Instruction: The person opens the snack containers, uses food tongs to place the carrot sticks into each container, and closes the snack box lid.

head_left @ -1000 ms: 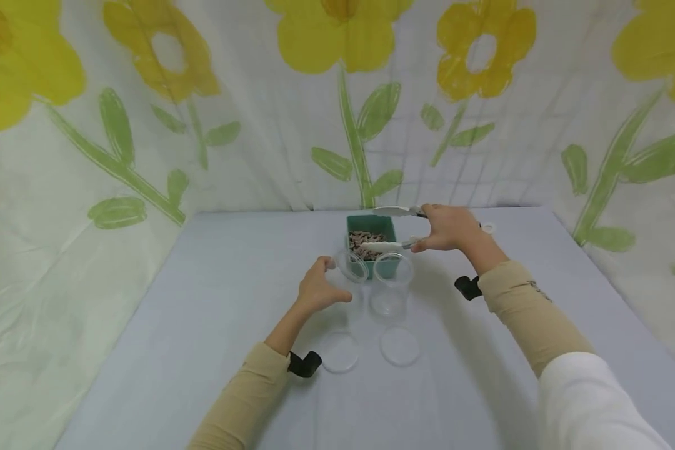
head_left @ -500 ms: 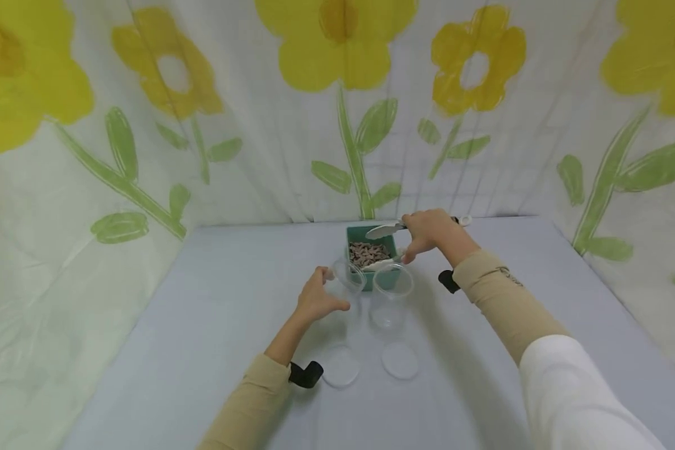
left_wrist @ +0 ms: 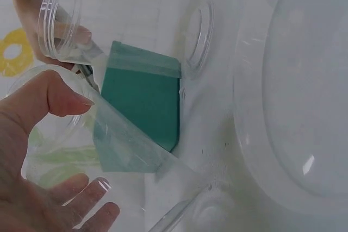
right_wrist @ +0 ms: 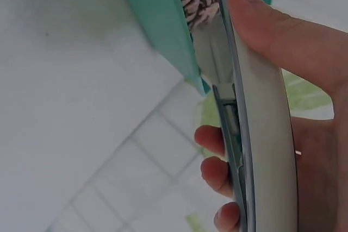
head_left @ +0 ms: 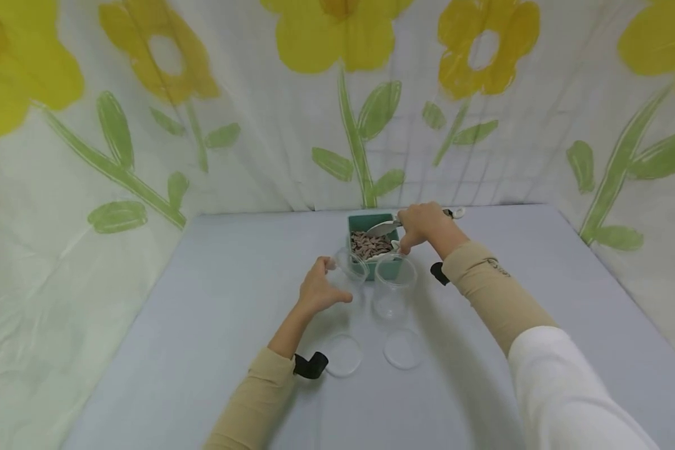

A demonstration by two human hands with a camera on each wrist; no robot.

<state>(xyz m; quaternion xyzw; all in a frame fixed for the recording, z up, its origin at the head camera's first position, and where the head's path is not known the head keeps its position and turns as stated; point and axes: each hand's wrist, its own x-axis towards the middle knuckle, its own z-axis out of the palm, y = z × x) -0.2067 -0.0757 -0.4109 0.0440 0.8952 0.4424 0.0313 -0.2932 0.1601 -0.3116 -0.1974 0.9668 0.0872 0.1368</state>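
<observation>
My left hand (head_left: 318, 290) holds a clear plastic jar (head_left: 351, 267) by its upper part, thumb at the rim, and the jar leans to one side. A second clear jar (head_left: 392, 290) stands upright to its right. Behind both is a green box (head_left: 370, 222) with brown, strip-like pieces (head_left: 365, 244) in it. My right hand (head_left: 424, 225) grips a pair of tongs (head_left: 381, 229), thumb on one arm and fingers round the other. In the right wrist view the tongs (right_wrist: 266, 129) reach into the box; their tips are hidden there.
Two clear round lids lie flat in front of the jars, a left lid (head_left: 343, 355) and a right lid (head_left: 403, 349). The pale table (head_left: 230, 281) ends at a flower-printed curtain (head_left: 259, 137) just behind the box.
My right hand has moved left and brought the tongs down into the green box, the tongs' arms coming closer together. My left hand and the jar have stayed nearly still.
</observation>
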